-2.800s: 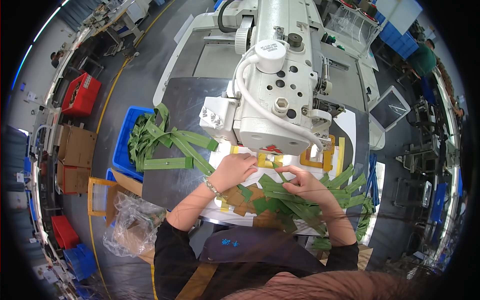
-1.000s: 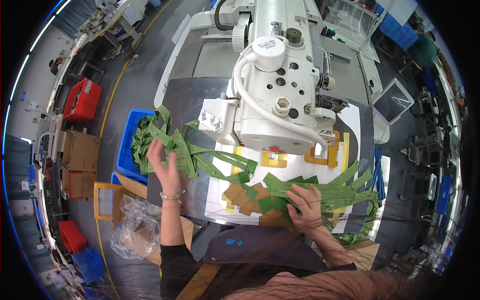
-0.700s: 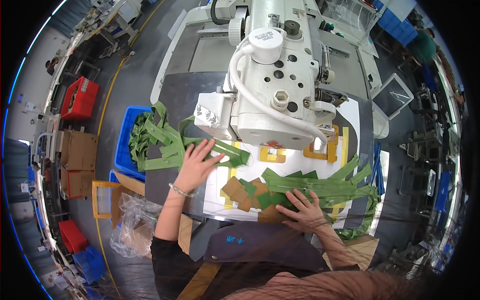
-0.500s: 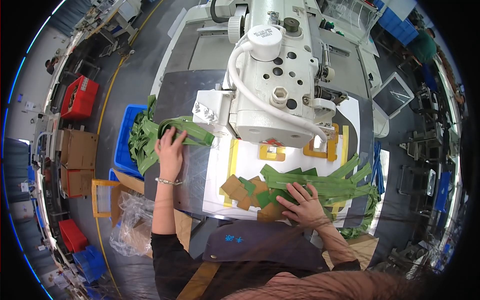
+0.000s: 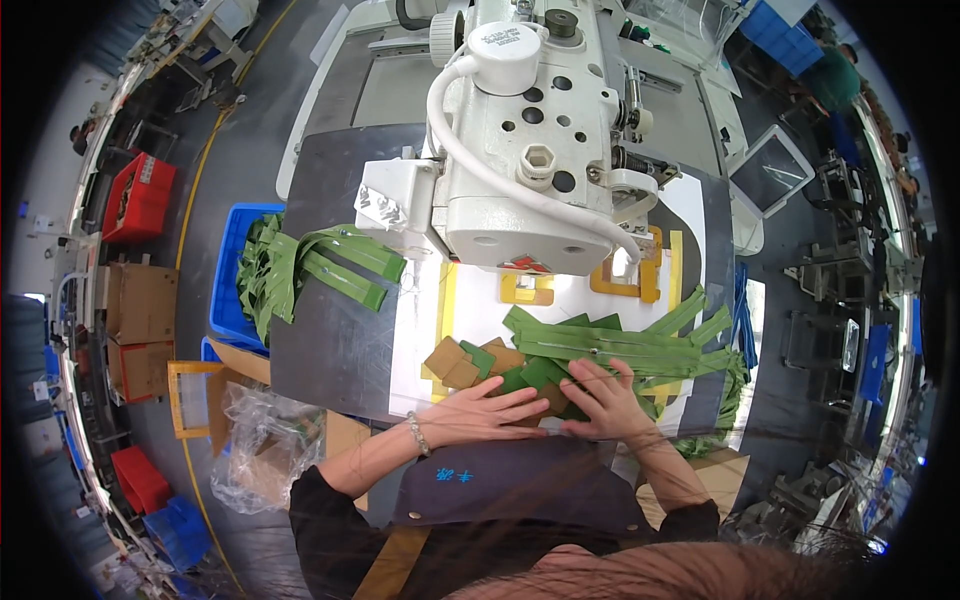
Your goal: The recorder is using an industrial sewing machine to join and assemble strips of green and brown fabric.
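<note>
My left hand (image 5: 490, 412) lies over the near side of a pile of small square patches, with brown patches (image 5: 446, 356) and green patches (image 5: 476, 358) showing beyond it. Its fingers are stretched out toward the right. Close beside it, my right hand (image 5: 606, 402) has its fingers spread over the patches and the near edge of a bundle of long green zippers (image 5: 610, 342). I cannot tell whether a patch is under either palm. At the left, more green zippers (image 5: 345, 262) spill from a blue bin onto the dark table plate, untouched.
A large white sewing machine (image 5: 535, 170) stands over the work, with yellow clamp frames (image 5: 630, 284) beneath its head. The blue bin (image 5: 222, 285) borders the plate's left edge. Lower left are a clear plastic bag (image 5: 250, 440) and cardboard; a screen (image 5: 772, 172) stands at right.
My left hand has let go of the green zippers at the left and moved right and nearer, onto the patches. Those zippers now lie fanned on the plate. My right hand stays by the patches.
</note>
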Demonstrator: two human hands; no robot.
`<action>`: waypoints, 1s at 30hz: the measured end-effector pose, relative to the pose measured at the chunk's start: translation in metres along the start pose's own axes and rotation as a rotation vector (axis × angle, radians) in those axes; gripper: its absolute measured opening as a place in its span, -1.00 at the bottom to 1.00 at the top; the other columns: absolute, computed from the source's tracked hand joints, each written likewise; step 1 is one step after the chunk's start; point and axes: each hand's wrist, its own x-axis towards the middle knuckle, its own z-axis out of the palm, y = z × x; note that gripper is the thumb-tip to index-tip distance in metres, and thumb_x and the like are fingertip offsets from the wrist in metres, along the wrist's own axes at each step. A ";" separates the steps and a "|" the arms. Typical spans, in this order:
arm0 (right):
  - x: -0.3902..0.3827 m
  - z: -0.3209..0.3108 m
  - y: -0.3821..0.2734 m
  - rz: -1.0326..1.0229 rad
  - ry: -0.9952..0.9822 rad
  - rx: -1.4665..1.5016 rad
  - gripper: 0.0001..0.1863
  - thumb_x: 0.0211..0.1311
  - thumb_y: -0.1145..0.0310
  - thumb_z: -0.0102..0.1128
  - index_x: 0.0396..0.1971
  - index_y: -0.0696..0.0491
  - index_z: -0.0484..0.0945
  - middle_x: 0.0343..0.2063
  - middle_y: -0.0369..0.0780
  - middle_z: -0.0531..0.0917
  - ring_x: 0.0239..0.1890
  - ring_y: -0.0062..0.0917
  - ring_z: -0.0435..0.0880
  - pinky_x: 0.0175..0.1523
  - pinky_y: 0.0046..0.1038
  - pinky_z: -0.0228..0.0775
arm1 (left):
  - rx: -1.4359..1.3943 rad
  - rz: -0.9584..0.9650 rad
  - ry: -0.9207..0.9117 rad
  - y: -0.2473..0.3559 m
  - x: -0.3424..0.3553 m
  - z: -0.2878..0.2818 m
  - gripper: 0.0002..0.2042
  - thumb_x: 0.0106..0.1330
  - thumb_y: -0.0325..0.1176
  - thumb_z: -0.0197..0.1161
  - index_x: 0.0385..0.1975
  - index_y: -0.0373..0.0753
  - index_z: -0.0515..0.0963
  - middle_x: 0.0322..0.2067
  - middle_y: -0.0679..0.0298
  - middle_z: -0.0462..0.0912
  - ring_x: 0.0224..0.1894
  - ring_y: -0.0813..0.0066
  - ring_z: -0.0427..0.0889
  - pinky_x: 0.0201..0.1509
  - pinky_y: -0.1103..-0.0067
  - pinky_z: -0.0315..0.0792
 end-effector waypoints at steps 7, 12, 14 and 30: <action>-0.013 0.001 0.003 -0.119 -0.084 -0.163 -0.25 -0.04 -0.24 0.23 0.20 -0.29 0.36 0.26 -0.28 0.33 0.30 -0.44 0.26 0.40 -0.14 -0.33 | -0.208 -0.075 0.099 -0.002 0.013 0.005 -0.59 0.23 -0.15 0.11 0.12 0.15 0.42 0.32 0.34 0.19 0.35 0.43 0.18 0.28 0.32 0.19; -0.002 0.003 0.007 -0.008 -0.018 -0.135 -0.25 -0.06 -0.19 0.28 0.19 -0.25 0.37 0.24 -0.23 0.35 0.29 -0.46 0.28 0.35 -0.16 -0.21 | -0.323 -0.144 -0.020 -0.002 0.013 0.008 -0.57 0.24 -0.13 0.12 0.16 0.28 0.37 0.36 0.38 0.12 0.39 0.46 0.11 0.37 0.24 0.04; -0.002 0.005 0.008 -0.025 -0.007 -0.209 -0.23 -0.07 -0.20 0.29 0.18 -0.22 0.38 0.24 -0.23 0.35 0.28 -0.47 0.29 0.35 -0.16 -0.20 | -0.335 -0.158 -0.003 -0.002 0.012 0.010 -0.58 0.23 -0.13 0.14 0.13 0.27 0.40 0.36 0.38 0.14 0.37 0.46 0.14 0.36 0.25 0.04; 0.000 0.005 -0.003 0.069 0.066 -0.153 -0.39 0.01 -0.01 0.30 0.11 -0.16 0.47 0.21 -0.23 0.39 0.25 -0.45 0.33 0.32 -0.20 -0.15 | -0.367 -0.710 0.186 -0.055 -0.041 -0.043 -0.47 -0.05 -0.26 0.42 0.02 0.00 0.49 -0.02 0.37 0.47 0.05 0.35 0.40 0.12 0.41 0.18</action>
